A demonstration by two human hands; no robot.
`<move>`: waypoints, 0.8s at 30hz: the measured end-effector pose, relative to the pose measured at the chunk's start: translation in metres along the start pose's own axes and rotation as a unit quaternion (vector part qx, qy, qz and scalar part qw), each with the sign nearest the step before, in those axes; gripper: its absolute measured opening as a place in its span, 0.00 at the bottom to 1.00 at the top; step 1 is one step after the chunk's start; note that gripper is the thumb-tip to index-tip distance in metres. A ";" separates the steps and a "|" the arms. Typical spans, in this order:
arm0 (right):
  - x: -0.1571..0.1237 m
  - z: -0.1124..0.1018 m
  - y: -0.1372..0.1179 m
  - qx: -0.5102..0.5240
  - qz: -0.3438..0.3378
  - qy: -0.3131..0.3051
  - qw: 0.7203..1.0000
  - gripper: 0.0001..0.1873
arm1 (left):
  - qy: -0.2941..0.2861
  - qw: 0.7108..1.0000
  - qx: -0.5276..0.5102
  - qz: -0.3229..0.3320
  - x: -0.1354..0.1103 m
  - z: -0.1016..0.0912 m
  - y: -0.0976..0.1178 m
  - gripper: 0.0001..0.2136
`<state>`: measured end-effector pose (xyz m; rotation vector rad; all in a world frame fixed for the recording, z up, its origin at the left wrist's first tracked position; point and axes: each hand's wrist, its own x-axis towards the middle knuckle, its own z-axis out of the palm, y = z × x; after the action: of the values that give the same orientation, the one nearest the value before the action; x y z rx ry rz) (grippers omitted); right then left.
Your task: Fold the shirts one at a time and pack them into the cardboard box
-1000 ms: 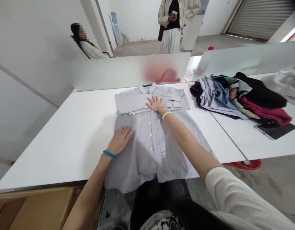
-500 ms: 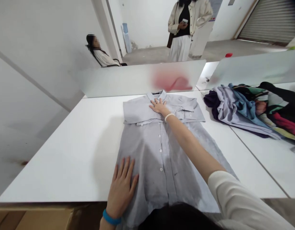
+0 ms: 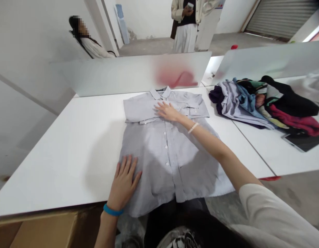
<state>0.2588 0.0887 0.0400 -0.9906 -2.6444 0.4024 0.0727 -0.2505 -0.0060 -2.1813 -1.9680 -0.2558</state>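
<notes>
A light grey button-up shirt (image 3: 151, 148) lies front up on the white table, its collar at the far side and its hem hanging over the near edge. Both sleeves are folded across the chest. My right hand (image 3: 166, 111) rests spread on the folded sleeves just below the collar, a pale beaded bracelet on its wrist. On the shirt's lower left side lies my left hand (image 3: 125, 179), flat with fingers stretched out, wearing a blue wristband. Neither hand grips anything.
A heap of mixed clothes (image 3: 255, 103) lies on the right, with a dark-screened tablet (image 3: 304, 141) beside it. A frosted divider (image 3: 118, 74) borders the table's far edge. Beyond it, one person sits and another stands holding a phone. A cardboard box (image 3: 42, 230) is below left.
The camera view has shifted, bringing the hem and tablet into sight. My right hand has slid slightly down the chest of the shirt. My left hand stays at its lower left side.
</notes>
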 end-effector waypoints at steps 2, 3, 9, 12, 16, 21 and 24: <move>-0.058 -0.012 -0.022 0.012 -0.083 -0.013 0.996 0.20 | 0.036 0.999 -0.001 -0.013 -0.003 -0.009 -0.001 0.25; -0.091 -0.018 -0.035 0.027 -0.111 -0.006 0.993 0.19 | 0.059 0.998 -0.006 -0.017 -0.004 -0.015 0.003 0.24; -0.269 -0.002 -0.111 0.036 -0.136 0.024 0.990 0.13 | 0.103 0.975 -0.131 0.150 -0.013 -0.026 0.067 0.18; -0.314 0.032 -0.127 -0.084 -0.146 0.018 0.986 0.23 | 0.077 0.973 -0.116 0.186 -0.018 -0.012 0.093 0.20; -0.326 0.054 -0.125 -0.152 -0.111 0.030 0.982 0.31 | 0.070 0.979 -0.085 0.169 -0.020 -0.001 0.098 0.20; -0.323 0.037 -0.118 -0.055 -0.127 0.016 0.990 0.26 | 0.058 0.981 -0.081 0.167 -0.021 -0.006 0.103 0.23; -0.323 0.024 -0.121 0.069 -0.081 0.067 0.992 0.23 | 0.059 0.984 -0.068 0.156 -0.022 -0.004 0.116 0.27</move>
<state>0.4120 -0.2191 0.0068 -0.7272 -2.5153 0.4574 0.1863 -0.2841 -0.0111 -2.4562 -1.5605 -0.4690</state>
